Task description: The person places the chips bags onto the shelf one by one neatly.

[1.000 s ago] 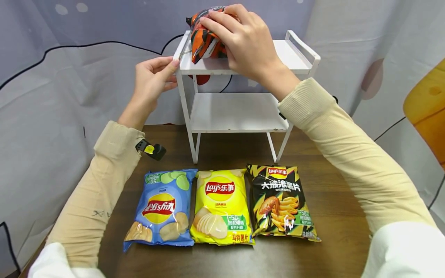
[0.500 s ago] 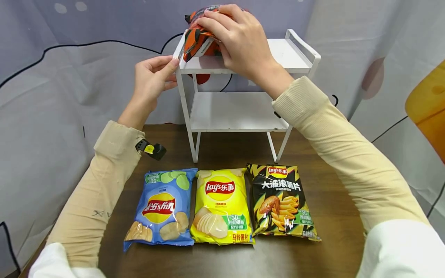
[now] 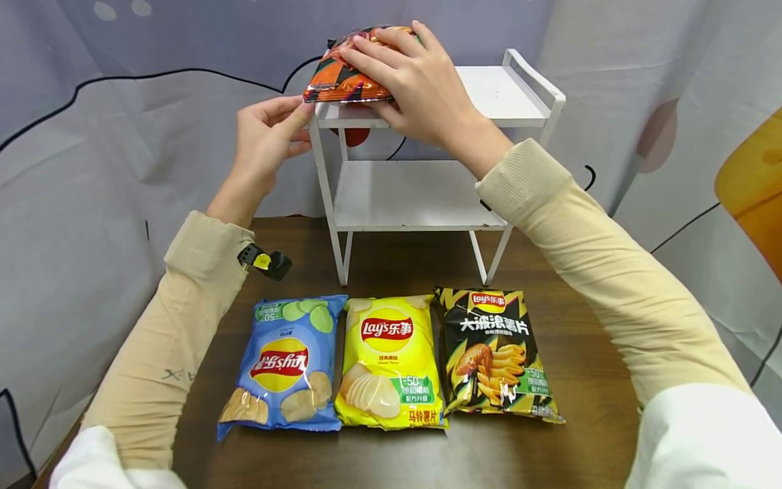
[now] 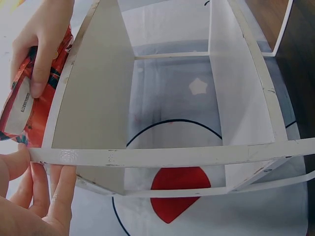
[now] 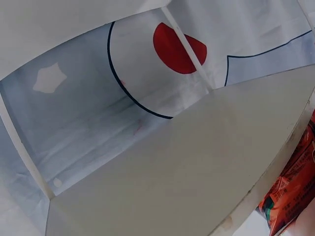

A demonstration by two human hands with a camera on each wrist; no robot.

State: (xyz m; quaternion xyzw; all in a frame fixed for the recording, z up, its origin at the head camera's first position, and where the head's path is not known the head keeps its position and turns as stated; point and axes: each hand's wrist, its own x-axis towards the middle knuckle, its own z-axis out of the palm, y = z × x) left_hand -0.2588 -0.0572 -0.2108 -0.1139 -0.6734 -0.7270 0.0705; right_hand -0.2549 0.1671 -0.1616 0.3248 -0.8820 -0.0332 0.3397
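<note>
An orange-red bag of chips (image 3: 345, 80) lies at the left end of the top shelf of a white two-tier rack (image 3: 421, 193). My right hand (image 3: 427, 88) holds this bag, fingers spread over its upper face and thumb at its near edge. With thumb and fingers, my left hand (image 3: 265, 139) grips the rack's front left corner. In the left wrist view the bag (image 4: 37, 115) sits against the shelf rim beside my left thumb. Only part of the bag (image 5: 295, 182) shows at the right edge of the right wrist view.
On the brown table (image 3: 586, 380), in front of the rack, lie a blue chip bag (image 3: 275, 380), a yellow one (image 3: 391, 360) and a black one (image 3: 482, 339) in a row. A pale curtain (image 3: 91, 204) with a black cable (image 3: 183, 72) hangs behind.
My right hand has brought the orange-red bag down and left, from tilted to flatter, with its near edge now along the shelf's front left corner. My left hand stays on the rack.
</note>
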